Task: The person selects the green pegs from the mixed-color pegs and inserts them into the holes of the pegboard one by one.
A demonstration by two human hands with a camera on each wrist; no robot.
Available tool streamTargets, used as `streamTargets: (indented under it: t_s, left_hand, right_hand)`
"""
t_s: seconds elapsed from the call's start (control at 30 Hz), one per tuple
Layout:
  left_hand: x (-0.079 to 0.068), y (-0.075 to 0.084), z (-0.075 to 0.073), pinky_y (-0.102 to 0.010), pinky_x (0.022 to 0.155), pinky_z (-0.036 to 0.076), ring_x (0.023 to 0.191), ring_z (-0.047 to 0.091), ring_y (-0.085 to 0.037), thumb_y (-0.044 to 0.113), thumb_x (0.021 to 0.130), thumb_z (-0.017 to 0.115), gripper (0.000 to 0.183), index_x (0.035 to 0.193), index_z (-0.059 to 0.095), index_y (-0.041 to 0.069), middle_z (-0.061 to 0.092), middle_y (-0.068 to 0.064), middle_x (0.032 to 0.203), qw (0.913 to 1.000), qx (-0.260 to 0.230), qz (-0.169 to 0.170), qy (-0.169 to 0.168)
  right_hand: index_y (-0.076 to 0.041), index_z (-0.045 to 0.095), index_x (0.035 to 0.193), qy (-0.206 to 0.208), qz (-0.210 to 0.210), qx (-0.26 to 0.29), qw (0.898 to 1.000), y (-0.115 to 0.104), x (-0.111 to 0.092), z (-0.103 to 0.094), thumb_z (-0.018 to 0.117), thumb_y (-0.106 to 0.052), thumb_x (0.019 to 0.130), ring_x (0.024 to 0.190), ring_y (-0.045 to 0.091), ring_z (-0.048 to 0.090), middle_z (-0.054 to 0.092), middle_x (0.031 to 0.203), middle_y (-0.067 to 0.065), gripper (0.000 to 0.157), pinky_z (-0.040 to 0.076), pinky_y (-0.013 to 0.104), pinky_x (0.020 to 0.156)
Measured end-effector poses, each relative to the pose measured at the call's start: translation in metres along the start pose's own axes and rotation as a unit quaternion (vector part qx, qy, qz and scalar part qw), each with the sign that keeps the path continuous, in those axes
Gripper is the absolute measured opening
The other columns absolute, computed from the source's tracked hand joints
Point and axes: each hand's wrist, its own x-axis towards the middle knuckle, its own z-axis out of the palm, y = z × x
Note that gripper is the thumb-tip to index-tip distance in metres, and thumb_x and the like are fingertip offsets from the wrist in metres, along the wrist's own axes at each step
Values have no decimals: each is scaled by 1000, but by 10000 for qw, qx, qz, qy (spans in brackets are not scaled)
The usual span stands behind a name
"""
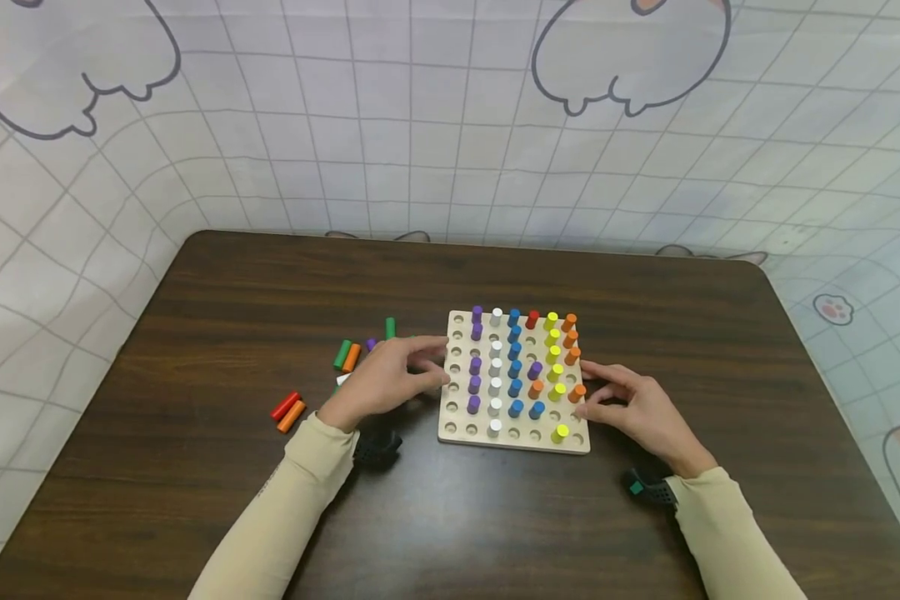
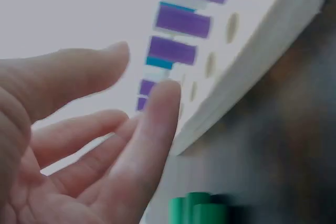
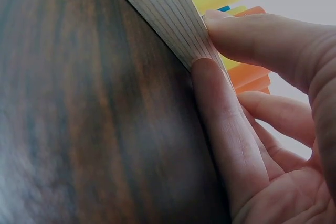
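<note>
A pale wooden pegboard (image 1: 461, 433) lies on the dark table, with rows of round holes. Purple, white, blue, red, yellow and orange pegs stand in many of them. My left hand (image 1: 390, 375) is at the board's left edge, thumb and fingers apart with nothing between them. In the left wrist view, its index fingertip (image 2: 164, 95) overlaps the board's edge near the purple pegs (image 2: 176, 50); contact is unclear. On the opposite side, my right hand (image 1: 641, 412) touches the board's right edge. The right wrist view shows its index finger (image 3: 223, 114) along the layered side and the thumb at the top edge.
Left of the board lie loose pegs: a red peg (image 1: 285, 406), orange pegs (image 1: 291, 416), green pegs (image 1: 342, 355), and purple and white ones partly hidden by my left hand. The brown table (image 1: 217, 333) meets a white grid-patterned cloth (image 1: 390, 167) behind.
</note>
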Motion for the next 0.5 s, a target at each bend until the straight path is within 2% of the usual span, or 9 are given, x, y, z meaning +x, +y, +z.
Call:
streamTargets:
  t_s: [0.13, 0.23, 0.33, 0.5]
  left_hand:
    - [2, 0, -16, -32, 83, 58, 114, 73, -17, 32, 97, 72, 55, 147, 58, 15, 70, -3, 138, 9997, -151, 93, 156]
    - [2, -1, -31, -39, 91, 60, 111, 75, -17, 35, 98, 71, 51, 145, 60, 19, 70, -2, 137, 9986, -248, 61, 462]
    - [0, -5, -47, -46, 99, 58, 107, 76, -21, 38, 100, 69, 49, 145, 60, 22, 70, -2, 137, 9962, -450, -5, 749]
    - [-5, -17, -71, -48, 103, 59, 109, 76, -32, 41, 100, 69, 53, 146, 57, 19, 67, -10, 140, 9910, -973, -177, 900]
  right_hand:
    - [-18, 51, 154, 22, 23, -62, 10000, 1, 1, 1, 81, -35, 90, 94, 4, 72, 61, 142, 8, 72, 50, 13, 89]
    - [-19, 51, 153, 44, 24, -115, 9999, 0, 2, 1, 82, -36, 90, 94, 5, 72, 62, 140, 7, 72, 50, 13, 89]
    - [-19, 51, 153, 36, 11, -114, 9999, -1, 3, 1, 81, -37, 90, 94, 5, 72, 63, 139, 7, 72, 49, 13, 90]
    - [-20, 51, 153, 28, 71, -48, 10000, -3, 1, 0, 82, -35, 90, 95, 4, 72, 64, 139, 7, 72, 48, 14, 89]
